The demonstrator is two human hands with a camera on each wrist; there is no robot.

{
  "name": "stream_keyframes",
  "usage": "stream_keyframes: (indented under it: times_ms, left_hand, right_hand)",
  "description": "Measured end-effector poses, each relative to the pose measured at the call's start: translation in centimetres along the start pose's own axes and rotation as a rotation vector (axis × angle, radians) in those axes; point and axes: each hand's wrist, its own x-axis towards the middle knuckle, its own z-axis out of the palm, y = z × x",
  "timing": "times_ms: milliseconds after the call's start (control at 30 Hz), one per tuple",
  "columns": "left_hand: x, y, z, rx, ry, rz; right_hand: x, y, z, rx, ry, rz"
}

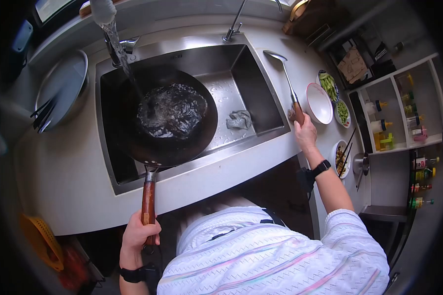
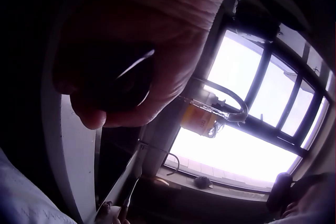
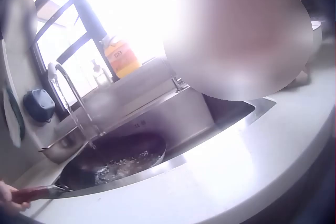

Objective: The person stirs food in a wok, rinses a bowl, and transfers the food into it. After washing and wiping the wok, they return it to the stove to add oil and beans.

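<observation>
My left hand (image 1: 143, 235) grips the wooden handle (image 1: 148, 201) of a black wok (image 1: 168, 118) that sits in the steel sink (image 1: 246, 78). Water runs from the tap (image 1: 103, 12) into the wok and pools there. The right wrist view shows the wok (image 3: 115, 158) under the curved tap (image 3: 63, 77), with my left hand (image 3: 6, 198) on the handle. My right hand (image 1: 302, 129) holds the handle end of a metal spatula (image 1: 285, 73) lying on the counter right of the sink. In the left wrist view my left hand (image 2: 131, 50) fills the frame.
A grey cloth (image 1: 239, 119) lies in the sink. Right of the spatula stand a white bowl (image 1: 319, 102), two dishes of green vegetables (image 1: 330, 84), and a plate with chopsticks (image 1: 340, 158). A metal basin (image 1: 61, 91) sits on the left. Bottles fill the shelves (image 1: 403, 113).
</observation>
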Motion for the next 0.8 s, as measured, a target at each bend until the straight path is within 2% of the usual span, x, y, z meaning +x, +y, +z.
stream_keyframes:
  times_ms: [167, 200, 233, 300, 333, 367, 433, 467, 533, 567, 633, 700, 733, 767, 800]
  left_hand:
    - [0.0, 0.4, 0.3, 0.005, 0.02, -0.023]
    - [-0.1, 0.7, 0.4, 0.007, 0.022, -0.023]
    - [-0.1, 0.8, 0.4, 0.005, 0.03, -0.02]
    - [-0.1, 0.7, 0.6, -0.02, 0.059, -0.032]
    - [-0.2, 0.9, 0.8, -0.028, 0.068, -0.042]
    - [-0.3, 1.1, 1.0, -0.035, 0.082, -0.051]
    - [-0.4, 1.2, 1.1, -0.042, 0.106, -0.07]
    - [-0.4, 1.4, 1.2, -0.039, 0.098, -0.082]
    - [-0.5, 1.8, 1.6, -0.035, 0.133, -0.101]
    - [-0.5, 1.9, 1.9, -0.028, 0.137, -0.118]
    - [-0.9, 2.9, 2.8, 0.004, 0.207, -0.158]
    - [-1.2, 3.5, 3.6, 0.033, 0.264, -0.157]
    - [-1.3, 3.9, 4.2, 0.075, 0.315, -0.157]
    - [-1.7, 4.5, 4.6, 0.07, 0.326, -0.165]
    - [-2.1, 5.2, 5.0, 0.183, 0.389, -0.162]
  right_hand:
    - [2.0, 0.1, 0.8, -0.061, -0.052, 0.048]
    - [2.1, 0.5, 0.8, -0.183, 0.025, -0.106]
    - [2.3, -0.8, 0.1, -0.187, 0.019, -0.108]
    - [2.9, -4.7, -1.5, -0.106, -0.003, -0.412]
    - [3.2, -7.5, -1.8, 0.057, -0.218, -0.356]
    - [4.0, -8.9, 0.1, 0.071, -0.236, -0.369]
    - [6.1, -11.4, 4.9, -0.017, -0.875, -0.453]
    - [6.6, -12.6, 6.9, 0.001, -0.892, -0.476]
    - [7.4, -14.8, 10.8, -0.429, -1.095, -0.486]
    - [8.1, -13.0, 14.8, -0.469, -1.112, -0.577]
    - [8.4, -10.5, 19.4, -0.424, -1.184, -0.607]
    - [8.1, -8.0, 23.7, -0.433, -1.094, -0.646]
    - [7.9, -9.6, 21.6, -0.421, -1.081, -0.622]
    - [7.9, -9.8, 22.1, -0.418, -1.092, -0.631]
    - [8.1, -10.1, 21.9, -0.441, -1.039, -0.648]
